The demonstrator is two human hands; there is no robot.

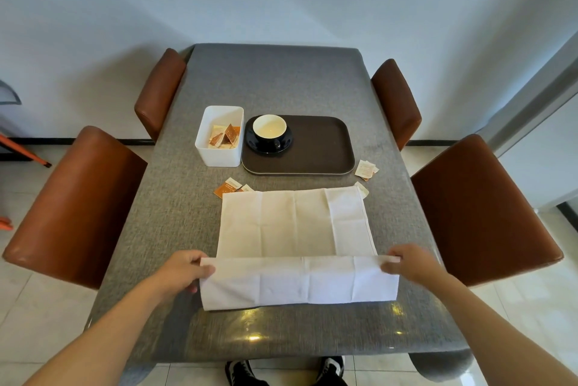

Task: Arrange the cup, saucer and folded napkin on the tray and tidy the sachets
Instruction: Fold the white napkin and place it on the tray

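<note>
A white cloth napkin (295, 223) lies spread on the grey table, its near edge lifted and turned over. My left hand (183, 270) pinches the near left corner and my right hand (406, 262) pinches the near right corner. Behind it sits a dark brown tray (325, 151). On the tray's left part stands a black cup with a white inside (269, 128) on a black saucer (255, 145). A white box (219, 154) left of the tray holds several sachets (225, 135). Loose sachets lie by the napkin's far left corner (230, 187) and right of the tray (365, 169).
Brown padded chairs stand at both sides: near left (72, 207), far left (159, 91), far right (395, 101), near right (478, 213). The grey table (281, 79) reaches back to a white wall. My feet in black shoes (247, 373) show under its near edge.
</note>
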